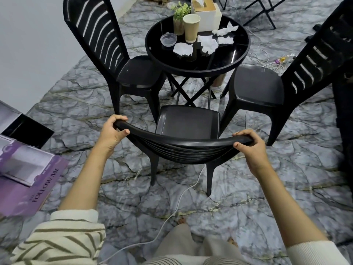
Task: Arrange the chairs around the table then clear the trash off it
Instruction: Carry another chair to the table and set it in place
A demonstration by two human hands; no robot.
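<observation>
A black plastic chair stands in front of me, its seat facing the round black table. My left hand grips the left end of its top rail; my right hand grips the right end. Two more black chairs flank the table, one on the left and one on the right. On the tabletop lie several crumpled white tissues, a paper cup and a clear plastic lid.
A white tissue box and a small potted plant stand at the table's far side. Purple boxes lie on the floor at left. A white cable runs across the marble floor under the near chair. More cables lie at right.
</observation>
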